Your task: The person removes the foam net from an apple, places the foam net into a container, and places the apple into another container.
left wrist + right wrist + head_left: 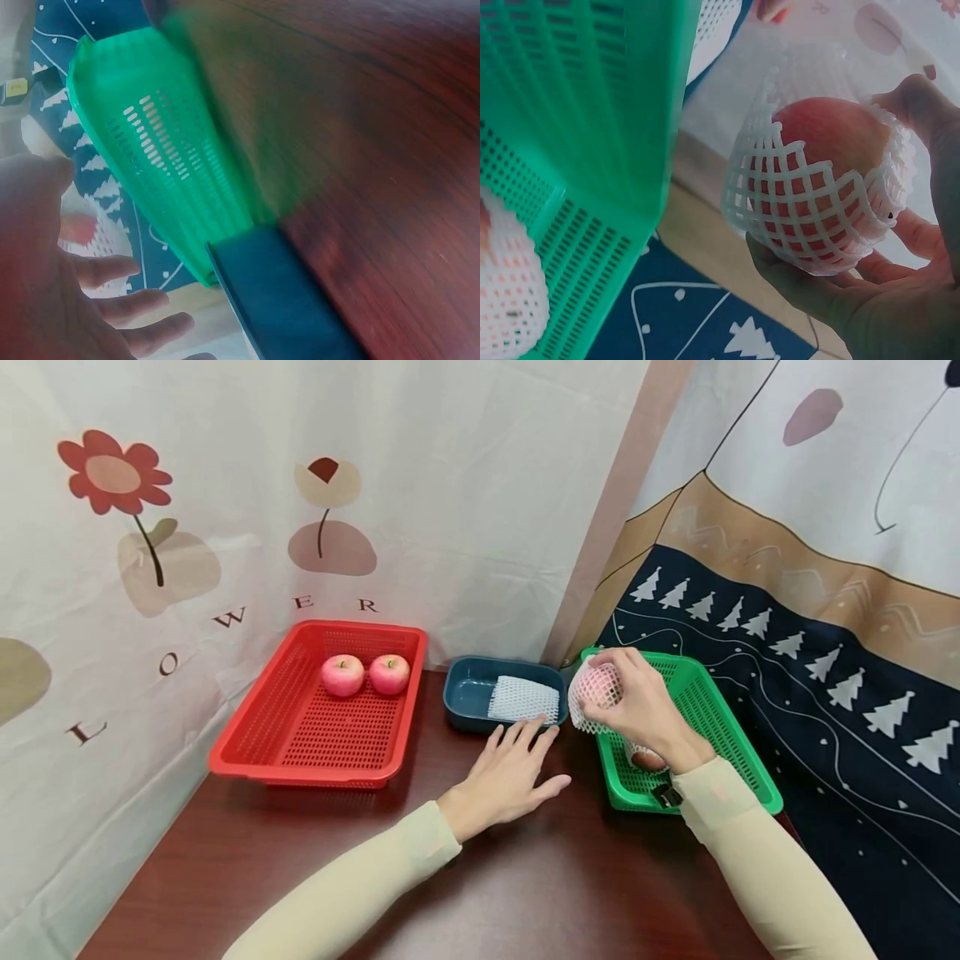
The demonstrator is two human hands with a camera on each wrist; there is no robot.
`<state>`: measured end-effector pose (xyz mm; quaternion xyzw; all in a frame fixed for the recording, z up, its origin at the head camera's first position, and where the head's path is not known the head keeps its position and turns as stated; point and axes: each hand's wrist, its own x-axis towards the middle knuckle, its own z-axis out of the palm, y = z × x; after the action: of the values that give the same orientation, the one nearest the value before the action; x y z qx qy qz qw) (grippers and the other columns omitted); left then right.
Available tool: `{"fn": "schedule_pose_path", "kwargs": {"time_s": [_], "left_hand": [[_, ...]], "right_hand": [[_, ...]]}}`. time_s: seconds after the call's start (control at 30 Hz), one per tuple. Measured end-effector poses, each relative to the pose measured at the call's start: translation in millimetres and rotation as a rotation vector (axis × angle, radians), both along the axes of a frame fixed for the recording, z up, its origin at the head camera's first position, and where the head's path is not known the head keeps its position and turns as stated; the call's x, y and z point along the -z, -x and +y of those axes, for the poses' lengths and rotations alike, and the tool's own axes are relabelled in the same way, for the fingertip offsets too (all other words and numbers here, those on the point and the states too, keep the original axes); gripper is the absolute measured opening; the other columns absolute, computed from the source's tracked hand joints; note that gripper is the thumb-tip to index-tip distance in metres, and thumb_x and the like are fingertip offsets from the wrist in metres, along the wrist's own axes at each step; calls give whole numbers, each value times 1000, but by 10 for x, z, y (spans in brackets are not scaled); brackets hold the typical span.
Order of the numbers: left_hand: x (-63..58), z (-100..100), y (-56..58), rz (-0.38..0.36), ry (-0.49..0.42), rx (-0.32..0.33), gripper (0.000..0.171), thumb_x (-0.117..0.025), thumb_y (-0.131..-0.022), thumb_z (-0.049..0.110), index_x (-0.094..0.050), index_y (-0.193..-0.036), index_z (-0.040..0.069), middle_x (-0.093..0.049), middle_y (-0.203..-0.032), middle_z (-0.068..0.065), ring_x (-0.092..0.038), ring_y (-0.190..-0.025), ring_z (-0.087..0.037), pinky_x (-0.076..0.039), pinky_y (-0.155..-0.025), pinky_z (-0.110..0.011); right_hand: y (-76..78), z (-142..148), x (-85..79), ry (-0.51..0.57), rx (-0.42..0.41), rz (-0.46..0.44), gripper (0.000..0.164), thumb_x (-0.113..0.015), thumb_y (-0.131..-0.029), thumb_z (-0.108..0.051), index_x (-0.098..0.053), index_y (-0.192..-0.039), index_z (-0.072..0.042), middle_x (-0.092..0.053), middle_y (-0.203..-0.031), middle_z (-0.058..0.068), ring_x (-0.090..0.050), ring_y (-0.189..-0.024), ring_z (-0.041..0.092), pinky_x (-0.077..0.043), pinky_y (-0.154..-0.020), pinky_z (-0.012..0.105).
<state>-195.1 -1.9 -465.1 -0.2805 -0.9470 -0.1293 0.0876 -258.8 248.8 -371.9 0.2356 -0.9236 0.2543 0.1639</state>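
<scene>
Above the left rim of the green basket [705,693], my right hand [641,702] grips an apple [829,142] wrapped in a white foam net [802,199]. Thumb and fingers curl round it in the right wrist view. My left hand [506,777] spreads over the table, its fingers straight, with the fingertips at the near edge of the dark blue tray [468,693]. A flattened white foam net [525,697] lies in that tray. Another netted apple [647,758] sits in the green basket, partly hidden by my right hand.
To the left stands a red basket [322,768] with two bare apples, one apple [342,676] beside the other apple [389,674]. All the containers rest on a dark brown table [525,885]. Printed curtains [465,527] hang behind and to the right.
</scene>
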Motion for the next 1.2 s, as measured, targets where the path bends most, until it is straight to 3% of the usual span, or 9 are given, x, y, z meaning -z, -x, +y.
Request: {"fn": "schedule_pose_path", "kwargs": {"time_s": [0.53, 0.9, 1.2], "left_hand": [[14, -441, -89, -4, -28, -37, 83, -61, -114, 68, -49, -177, 14, -47, -184, -14, -51, -166, -42, -44, -135, -70], [28, -622, -127, 4, -31, -51, 83, -64, -113, 65, -50, -176, 12, -49, -183, -15, -52, -165, -44, -45, -134, -71], [53, -737, -189, 3, -25, -72, 84, -67, -112, 65, -51, -175, 12, -50, -182, -17, -54, -164, -45, -46, -133, -71]], "right_hand": [[-237, -270, 176, -9, -104, -7, 59, -98, -89, -21, -72, -140, -6, -64, -160, 24, -68, -144, 47, -60, -120, 68], [-337, -378, 324, 4, -155, -22, 55, -98, -88, -22, -74, -136, -10, -63, -160, 22, -71, -139, 45, -63, -115, 66], [-401, -458, 410, 4, -187, -62, 55, -97, -86, -21, -76, -135, -13, -60, -164, 23, -67, -144, 45, -60, -118, 66]]}}
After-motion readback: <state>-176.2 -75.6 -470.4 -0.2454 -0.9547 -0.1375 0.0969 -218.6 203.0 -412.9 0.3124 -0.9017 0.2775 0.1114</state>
